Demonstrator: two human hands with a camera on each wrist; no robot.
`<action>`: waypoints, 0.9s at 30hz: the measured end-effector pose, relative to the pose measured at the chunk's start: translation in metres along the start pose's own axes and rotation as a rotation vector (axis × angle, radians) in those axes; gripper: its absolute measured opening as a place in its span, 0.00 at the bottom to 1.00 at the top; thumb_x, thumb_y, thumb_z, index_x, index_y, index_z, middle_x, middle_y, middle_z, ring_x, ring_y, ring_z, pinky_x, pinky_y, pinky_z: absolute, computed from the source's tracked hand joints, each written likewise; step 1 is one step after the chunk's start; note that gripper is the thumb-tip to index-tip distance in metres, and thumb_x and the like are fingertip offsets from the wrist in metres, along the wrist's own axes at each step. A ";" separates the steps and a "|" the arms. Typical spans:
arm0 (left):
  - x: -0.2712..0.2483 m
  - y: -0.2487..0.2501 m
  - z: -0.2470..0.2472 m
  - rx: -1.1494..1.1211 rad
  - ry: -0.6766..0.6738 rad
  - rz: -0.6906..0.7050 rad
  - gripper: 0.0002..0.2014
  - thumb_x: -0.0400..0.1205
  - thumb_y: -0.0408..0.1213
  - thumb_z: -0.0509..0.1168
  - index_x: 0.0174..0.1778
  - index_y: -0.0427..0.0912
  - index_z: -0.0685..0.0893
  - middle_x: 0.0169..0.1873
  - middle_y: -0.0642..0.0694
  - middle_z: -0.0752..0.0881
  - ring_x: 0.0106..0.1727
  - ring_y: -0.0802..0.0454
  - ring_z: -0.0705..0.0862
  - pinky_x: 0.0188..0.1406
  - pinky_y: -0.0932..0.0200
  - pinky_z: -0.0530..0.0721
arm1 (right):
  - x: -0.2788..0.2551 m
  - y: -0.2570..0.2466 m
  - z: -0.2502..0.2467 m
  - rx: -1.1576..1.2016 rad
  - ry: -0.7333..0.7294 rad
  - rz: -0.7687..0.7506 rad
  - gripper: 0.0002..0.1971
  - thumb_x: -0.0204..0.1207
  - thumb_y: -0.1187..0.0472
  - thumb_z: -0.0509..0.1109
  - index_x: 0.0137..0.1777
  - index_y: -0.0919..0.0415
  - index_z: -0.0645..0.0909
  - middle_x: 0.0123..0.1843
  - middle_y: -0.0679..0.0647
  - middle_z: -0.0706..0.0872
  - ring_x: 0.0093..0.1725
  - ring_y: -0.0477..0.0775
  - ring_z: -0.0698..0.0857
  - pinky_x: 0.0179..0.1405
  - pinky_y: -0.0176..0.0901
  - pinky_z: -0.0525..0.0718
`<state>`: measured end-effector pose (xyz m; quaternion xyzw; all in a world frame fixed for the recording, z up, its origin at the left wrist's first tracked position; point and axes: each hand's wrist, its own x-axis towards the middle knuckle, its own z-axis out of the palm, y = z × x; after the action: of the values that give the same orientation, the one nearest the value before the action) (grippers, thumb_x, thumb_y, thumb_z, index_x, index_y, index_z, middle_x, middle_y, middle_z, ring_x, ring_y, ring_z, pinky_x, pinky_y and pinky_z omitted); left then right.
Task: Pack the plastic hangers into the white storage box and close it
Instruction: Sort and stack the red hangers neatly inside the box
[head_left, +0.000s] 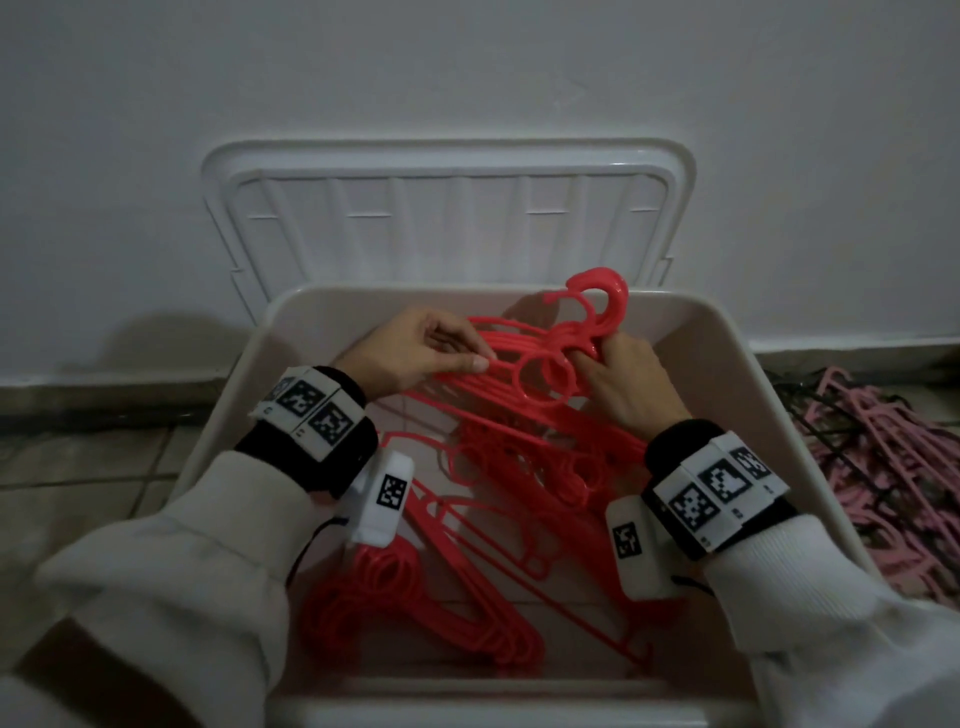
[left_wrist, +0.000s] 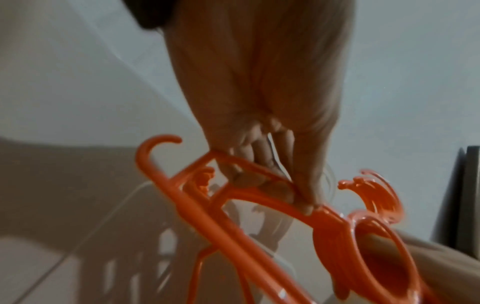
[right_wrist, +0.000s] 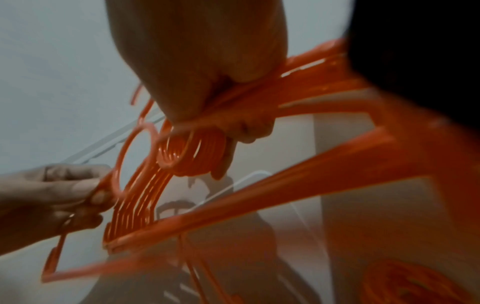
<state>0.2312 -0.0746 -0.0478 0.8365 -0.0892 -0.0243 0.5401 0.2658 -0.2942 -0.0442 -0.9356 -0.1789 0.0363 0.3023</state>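
- Red plastic everywhere: left hand (head_left: 415, 348), centre-left of the head view, has thumb and fingers pinched on the arm of one red hanger (head_left: 498, 364), peeling it off the stack; the left wrist view shows those fingertips (left_wrist: 306, 205) clamped on the curved arm
- Middle of the frame, the white storage box (head_left: 291, 322) sits wide open, its lid (head_left: 447, 208) propped against the wall at upper centre; one loose pile of red hangers (head_left: 415, 613) lies on the box floor at lower centre
- Right of centre, right hand (head_left: 628, 384) is curled tight round the necks of the held bunch (head_left: 597, 306), hooks poking up over the back rim. Hands are apart, each on its own part of the bunch
- Far right edge, a heap of pink hangers (head_left: 883, 467) is outside on the floor, not packed
- Step-wise I'd say we're mid-packing: next is laying the bunch flat so the hooks clear the rim, or the lid won't shut
- Count: one box, one lid, two red groups, one pink heap; single hangers too tangled to count
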 end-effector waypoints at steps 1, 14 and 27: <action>0.001 0.001 0.000 -0.015 0.040 0.009 0.09 0.72 0.26 0.72 0.38 0.46 0.87 0.28 0.59 0.88 0.35 0.65 0.83 0.43 0.72 0.81 | 0.000 0.000 0.000 0.027 -0.018 0.001 0.17 0.79 0.49 0.61 0.50 0.63 0.82 0.48 0.65 0.88 0.51 0.68 0.84 0.50 0.55 0.81; 0.003 -0.007 0.009 -0.088 0.225 0.074 0.09 0.72 0.25 0.73 0.41 0.44 0.89 0.34 0.52 0.90 0.40 0.58 0.86 0.50 0.62 0.83 | -0.008 -0.012 -0.012 0.304 -0.158 0.035 0.14 0.65 0.45 0.67 0.45 0.52 0.85 0.47 0.53 0.90 0.49 0.54 0.87 0.59 0.56 0.82; -0.003 -0.002 0.031 0.998 0.061 0.025 0.36 0.74 0.57 0.68 0.77 0.56 0.65 0.73 0.54 0.71 0.75 0.53 0.66 0.75 0.44 0.58 | -0.001 -0.003 0.001 0.078 -0.166 -0.078 0.10 0.79 0.59 0.63 0.55 0.60 0.83 0.53 0.58 0.86 0.54 0.59 0.83 0.56 0.49 0.78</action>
<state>0.2246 -0.1013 -0.0622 0.9922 -0.0839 0.0524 0.0764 0.2633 -0.2918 -0.0428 -0.9091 -0.2381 0.1087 0.3241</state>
